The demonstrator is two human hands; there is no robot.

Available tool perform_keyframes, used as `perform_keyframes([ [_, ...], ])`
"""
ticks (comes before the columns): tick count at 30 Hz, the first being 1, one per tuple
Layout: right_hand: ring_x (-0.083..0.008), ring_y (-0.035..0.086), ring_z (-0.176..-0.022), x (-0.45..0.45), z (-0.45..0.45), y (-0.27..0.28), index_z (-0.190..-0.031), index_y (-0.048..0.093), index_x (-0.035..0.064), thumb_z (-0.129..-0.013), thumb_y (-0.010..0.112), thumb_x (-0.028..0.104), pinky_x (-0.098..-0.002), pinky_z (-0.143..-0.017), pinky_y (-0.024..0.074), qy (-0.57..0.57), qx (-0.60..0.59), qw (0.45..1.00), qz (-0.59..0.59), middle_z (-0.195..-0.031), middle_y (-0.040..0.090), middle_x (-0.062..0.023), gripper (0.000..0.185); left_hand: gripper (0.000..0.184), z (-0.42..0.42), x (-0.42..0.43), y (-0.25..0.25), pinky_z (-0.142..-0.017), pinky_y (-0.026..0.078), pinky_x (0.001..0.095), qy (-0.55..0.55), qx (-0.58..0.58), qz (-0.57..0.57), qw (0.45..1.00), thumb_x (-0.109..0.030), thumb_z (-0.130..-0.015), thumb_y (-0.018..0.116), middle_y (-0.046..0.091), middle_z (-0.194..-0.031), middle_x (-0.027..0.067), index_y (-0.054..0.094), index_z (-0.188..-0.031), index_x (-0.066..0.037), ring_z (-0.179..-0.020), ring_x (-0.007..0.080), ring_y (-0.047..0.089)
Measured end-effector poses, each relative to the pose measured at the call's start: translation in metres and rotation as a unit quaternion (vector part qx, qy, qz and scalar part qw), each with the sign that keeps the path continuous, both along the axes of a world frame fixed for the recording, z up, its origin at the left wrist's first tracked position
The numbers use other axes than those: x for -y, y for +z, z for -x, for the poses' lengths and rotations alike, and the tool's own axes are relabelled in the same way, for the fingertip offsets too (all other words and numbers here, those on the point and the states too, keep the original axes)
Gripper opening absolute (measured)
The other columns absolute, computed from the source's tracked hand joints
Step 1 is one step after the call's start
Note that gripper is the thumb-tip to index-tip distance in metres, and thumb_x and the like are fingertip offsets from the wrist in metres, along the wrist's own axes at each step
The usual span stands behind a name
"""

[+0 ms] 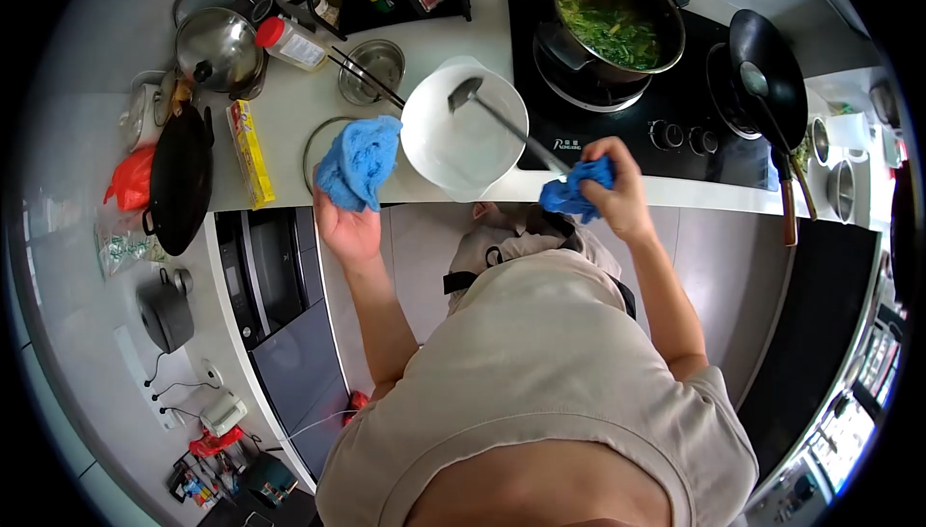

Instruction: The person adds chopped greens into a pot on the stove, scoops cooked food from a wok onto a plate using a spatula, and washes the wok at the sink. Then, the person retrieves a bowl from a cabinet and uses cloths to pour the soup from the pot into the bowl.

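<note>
My left hand (349,230) holds a blue cloth (359,162) above the counter's front edge, over part of a glass lid. A second blue cloth (579,189) is pinched in my right hand (620,191), near the front edge of the cooktop. Between my hands stands a white bowl (463,146) with a ladle (502,120) lying across it; the handle's end reaches the cloth in my right hand. On the cooktop behind, a steel pot (617,30) holds liquid and green leaves.
A dark wok (769,83) sits on the right burner, its handle jutting past the counter edge. Left of the bowl are a small steel bowl (373,69) with chopsticks, a red-capped jar (292,43), a yellow box (251,154) and a lidded pan (220,53).
</note>
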State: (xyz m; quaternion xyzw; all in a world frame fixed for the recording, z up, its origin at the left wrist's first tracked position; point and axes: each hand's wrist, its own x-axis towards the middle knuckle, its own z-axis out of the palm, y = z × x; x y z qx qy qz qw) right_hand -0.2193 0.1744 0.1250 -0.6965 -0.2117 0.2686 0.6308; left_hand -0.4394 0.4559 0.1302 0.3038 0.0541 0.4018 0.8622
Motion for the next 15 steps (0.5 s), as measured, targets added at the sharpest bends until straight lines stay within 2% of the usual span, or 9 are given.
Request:
perform_keyframes([
  [2, -0.0201, 0.055, -0.084, -0.011, 0.005, -0.022, -0.095, 0.049, 0.004, -0.063, 0.058, -0.009, -0.0284, -0.076, 0.0456, 0.06, 0.075, 0.994, 0.052, -0.091, 0.052, -0.0075, 0.035, 0.036, -0.007, 0.002, -0.01, -0.105, 0.039, 0.044, -0.019, 0.019, 0.03, 0.999, -0.017, -0.101, 0.034, 0.05, -0.133, 0.015, 0.045, -0.129, 0.003, -0.123, 0.0263, 0.049],
  [4, -0.0271, 0.057, -0.084, -0.025, 0.01, -0.028, -0.095, 0.05, 0.0046, -0.062, 0.056, -0.013, -0.0304, -0.074, 0.0475, 0.107, 0.292, 0.949, 0.048, -0.096, 0.053, -0.0119, 0.037, 0.035, -0.02, 0.012, -0.015, -0.106, 0.038, 0.0441, -0.037, 0.022, 0.065, 0.997, -0.016, -0.101, 0.034, 0.05, -0.133, 0.0147, 0.045, -0.129, 0.002, -0.123, 0.0263, 0.048],
  [5, -0.0305, 0.056, -0.085, -0.029, 0.016, -0.03, -0.095, 0.051, 0.004, -0.063, 0.055, -0.012, -0.0333, -0.074, 0.0483, 0.132, 0.308, 0.94, 0.055, -0.097, 0.052, -0.0135, 0.036, 0.034, -0.026, 0.015, -0.016, -0.105, 0.04, 0.0436, -0.058, 0.024, 0.101, 0.993, -0.014, -0.101, 0.034, 0.051, -0.133, 0.0144, 0.046, -0.128, 0.002, -0.123, 0.026, 0.049],
  [6, -0.0339, 0.056, -0.086, -0.031, 0.022, -0.032, -0.095, 0.052, 0.0035, -0.064, 0.055, -0.012, -0.0362, -0.074, 0.0492, 0.157, 0.322, 0.931, 0.063, -0.097, 0.052, -0.0151, 0.035, 0.035, -0.032, 0.018, -0.023, -0.107, 0.036, 0.0453, -0.091, 0.051, 0.125, 0.987, -0.014, -0.101, 0.034, 0.049, -0.135, 0.0152, 0.045, -0.13, 0.002, -0.125, 0.0273, 0.047],
  [7, -0.0316, 0.057, -0.09, -0.03, 0.025, -0.032, -0.096, 0.053, 0.0037, -0.069, 0.055, -0.009, -0.0376, -0.076, 0.0497, 0.192, 0.376, 0.901, 0.096, -0.1, 0.053, -0.0134, 0.03, 0.037, -0.041, 0.021, -0.032, -0.109, 0.033, 0.0469, -0.124, 0.078, 0.148, 0.978, -0.015, -0.1, 0.034, 0.047, -0.138, 0.0161, 0.043, -0.131, 0.003, -0.128, 0.0286, 0.045],
  [8, -0.0288, 0.056, -0.092, -0.031, 0.024, -0.032, -0.093, 0.053, 0.0054, -0.075, 0.068, 0.019, -0.037, -0.075, 0.0509, 0.222, 0.488, 0.839, 0.093, -0.099, 0.051, -0.0109, 0.027, 0.039, -0.051, 0.024, -0.041, -0.112, 0.03, 0.0486, -0.157, 0.105, 0.173, 0.967, -0.015, -0.1, 0.033, 0.045, -0.14, 0.0169, 0.042, -0.133, 0.004, -0.13, 0.0299, 0.042],
  [10, -0.0275, 0.056, -0.095, -0.029, 0.023, -0.049, -0.095, 0.053, 0.0062, -0.076, 0.068, 0.026, -0.0358, -0.079, 0.0506, 0.281, 0.545, 0.778, 0.137, -0.103, 0.052, -0.0102, 0.031, 0.037, -0.075, 0.035, -0.041, -0.11, 0.033, 0.047, -0.161, 0.068, 0.183, 0.967, -0.013, -0.1, 0.033, 0.047, -0.138, 0.017, 0.044, -0.131, 0.004, -0.128, 0.0287, 0.045],
  [13, -0.0297, 0.054, -0.1, -0.024, 0.022, -0.055, -0.096, 0.052, 0.0052, -0.077, 0.068, 0.024, -0.0362, -0.083, 0.05, 0.287, 0.552, 0.776, 0.101, -0.109, 0.052, -0.012, 0.031, 0.036, -0.112, 0.05, -0.032, -0.108, 0.036, 0.0448, -0.208, 0.075, 0.2, 0.955, -0.014, -0.101, 0.032, 0.049, -0.135, 0.017, 0.046, -0.129, 0.005, -0.125, 0.0276, 0.048],
  [15, -0.0312, 0.054, -0.102, -0.018, 0.019, -0.048, -0.097, 0.053, 0.0042, -0.077, 0.069, 0.024, -0.0377, -0.085, 0.0494, 0.254, 0.502, 0.822, 0.086, -0.111, 0.052, -0.0136, 0.032, 0.036, -0.133, 0.056, -0.035, -0.107, 0.038, 0.044, -0.202, 0.043, 0.202, 0.957, -0.015, -0.102, 0.033, 0.051, -0.133, 0.0166, 0.047, -0.127, 0.006, -0.123, 0.0269, 0.049],
])
